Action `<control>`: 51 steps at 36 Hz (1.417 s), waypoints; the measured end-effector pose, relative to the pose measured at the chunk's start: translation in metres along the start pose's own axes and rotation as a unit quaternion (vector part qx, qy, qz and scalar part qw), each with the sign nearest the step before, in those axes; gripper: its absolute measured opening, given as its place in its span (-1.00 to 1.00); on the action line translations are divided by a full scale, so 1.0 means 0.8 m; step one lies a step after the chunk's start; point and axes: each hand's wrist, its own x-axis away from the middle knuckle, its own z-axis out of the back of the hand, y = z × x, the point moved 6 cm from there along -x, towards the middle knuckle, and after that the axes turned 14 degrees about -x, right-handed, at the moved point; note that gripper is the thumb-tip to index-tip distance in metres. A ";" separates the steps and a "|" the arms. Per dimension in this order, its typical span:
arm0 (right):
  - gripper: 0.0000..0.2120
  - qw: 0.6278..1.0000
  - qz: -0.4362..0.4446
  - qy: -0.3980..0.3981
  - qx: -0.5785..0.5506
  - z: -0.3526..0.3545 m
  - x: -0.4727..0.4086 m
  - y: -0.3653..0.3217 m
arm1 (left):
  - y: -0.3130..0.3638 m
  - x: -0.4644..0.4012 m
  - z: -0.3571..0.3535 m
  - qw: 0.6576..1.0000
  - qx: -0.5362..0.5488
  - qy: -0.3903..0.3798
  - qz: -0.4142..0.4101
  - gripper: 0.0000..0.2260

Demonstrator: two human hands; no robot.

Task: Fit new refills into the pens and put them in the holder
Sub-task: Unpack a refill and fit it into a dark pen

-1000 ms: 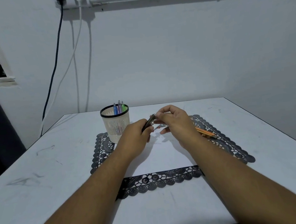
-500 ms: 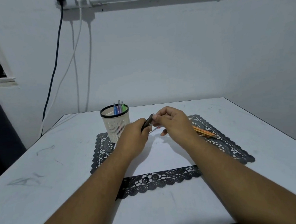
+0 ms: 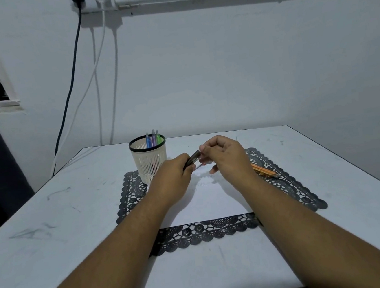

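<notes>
My left hand [image 3: 173, 179] grips a dark pen barrel [image 3: 192, 159] that points up and to the right. My right hand [image 3: 224, 156] has its fingertips curled at the barrel's upper end; what they pinch is too small to make out. Both hands hover over a white sheet [image 3: 210, 200] on a black lace mat [image 3: 205, 232]. A cream mesh holder [image 3: 149, 161] with a black rim stands at the mat's back left, with three pens [image 3: 153, 139] in blue, purple and green inside. Orange pens [image 3: 264, 171] lie on the mat behind my right wrist, partly hidden.
The white table [image 3: 52, 228] meets a wall at the back, and its edges fall off at left and right. Cables [image 3: 71, 90] hang from sockets down the wall to the back left corner. A dark curtain stands at the far left.
My right hand has shifted slightly left, closing onto the upper end of the barrel. My left hand holds the barrel nearly still.
</notes>
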 end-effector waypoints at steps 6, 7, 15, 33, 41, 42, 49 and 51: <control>-0.85 1.000 0.015 -0.011 0.008 0.001 0.003 -0.004 | 0.002 0.001 0.000 1.000 0.007 -0.008 -0.002 -0.78; -0.85 1.000 0.016 -0.011 0.010 0.001 0.003 -0.004 | 0.002 0.001 0.000 1.000 0.004 -0.009 -0.003 -0.79; -0.87 0.998 0.021 -0.025 0.044 0.006 -0.001 -0.004 | -0.001 0.000 -0.002 0.999 -0.039 -0.008 -0.016 -0.84; -0.86 0.992 0.092 -0.017 0.090 0.003 -0.001 -0.001 | -0.004 -0.004 -0.002 1.000 -0.031 0.004 0.002 -0.83; -0.94 0.995 0.001 -0.049 0.083 0.001 -0.002 0.017 | 0.001 -0.001 0.000 0.981 0.185 -0.020 0.048 -0.90; -0.95 0.994 0.001 -0.059 0.087 -0.001 -0.002 0.018 | 0.001 -0.001 0.000 0.975 0.212 -0.026 0.056 -0.93; -0.87 0.992 0.020 -0.088 0.087 -0.009 0.001 0.016 | -0.002 0.001 -0.003 0.928 0.349 -0.050 0.117 -0.95; -0.88 0.991 0.027 -0.090 0.099 -0.011 0.001 0.016 | -0.004 0.000 -0.006 0.923 0.360 -0.057 0.125 -0.92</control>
